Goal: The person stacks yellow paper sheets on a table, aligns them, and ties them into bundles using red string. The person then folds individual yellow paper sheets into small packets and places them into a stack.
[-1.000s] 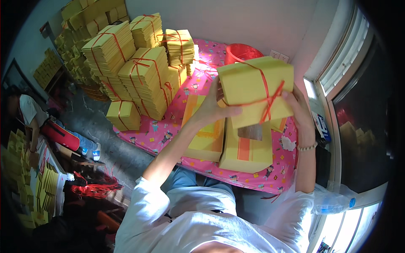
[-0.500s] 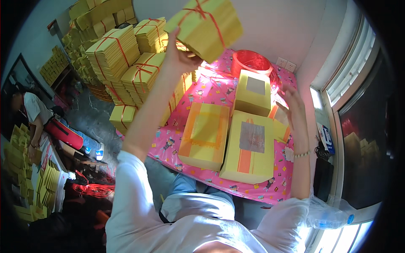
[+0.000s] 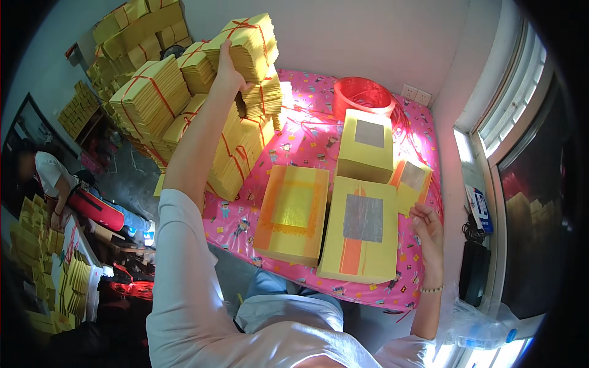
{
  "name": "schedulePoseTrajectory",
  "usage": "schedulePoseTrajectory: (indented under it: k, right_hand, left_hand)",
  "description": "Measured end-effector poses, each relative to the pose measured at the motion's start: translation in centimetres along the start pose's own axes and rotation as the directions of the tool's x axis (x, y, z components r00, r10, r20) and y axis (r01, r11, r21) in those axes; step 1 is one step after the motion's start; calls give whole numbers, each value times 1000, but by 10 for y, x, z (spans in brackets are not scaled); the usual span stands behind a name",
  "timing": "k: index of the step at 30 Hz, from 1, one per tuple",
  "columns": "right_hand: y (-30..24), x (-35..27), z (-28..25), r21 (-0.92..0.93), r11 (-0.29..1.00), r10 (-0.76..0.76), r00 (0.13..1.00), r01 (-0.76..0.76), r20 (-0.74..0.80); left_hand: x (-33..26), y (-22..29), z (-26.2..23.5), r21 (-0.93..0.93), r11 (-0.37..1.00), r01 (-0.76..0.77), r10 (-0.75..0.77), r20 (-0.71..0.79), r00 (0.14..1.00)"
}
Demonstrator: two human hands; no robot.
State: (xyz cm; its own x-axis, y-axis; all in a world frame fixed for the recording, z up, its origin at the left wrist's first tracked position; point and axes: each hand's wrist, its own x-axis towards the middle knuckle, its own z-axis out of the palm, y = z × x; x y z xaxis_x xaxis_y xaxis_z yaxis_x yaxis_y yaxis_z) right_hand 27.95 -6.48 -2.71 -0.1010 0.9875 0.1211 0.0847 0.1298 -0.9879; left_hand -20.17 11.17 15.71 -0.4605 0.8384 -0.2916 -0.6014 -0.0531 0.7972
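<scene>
Bundle, yellow: cord is keeping it together; my left hand is gripping its side, steadying it by the stacks; my right hand is hovering empty, half-curled.

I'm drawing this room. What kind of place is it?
Perhaps a paper-bundling workshop: tied yellow bundles are piled up, yellow stacks lie on a pink cover, and red string lies beside a red tub.

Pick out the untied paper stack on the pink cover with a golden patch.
The front-left stack: its patch is golden, framed in orange; the other three stacks have grey patches.
</scene>
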Motion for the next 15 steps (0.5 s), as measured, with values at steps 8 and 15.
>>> schedulePoseTrajectory:
  k: [8,15]
  right_hand:
    - [14,-9,2,33,997,66,998,-66,-1]
    - [19,-11,11,48,998,42,998,-44,36]
  left_hand:
    - [29,0,-1,22,999,-27,30,-161,986]
    - [37,0,0,174,985,-20,58,-217,975]
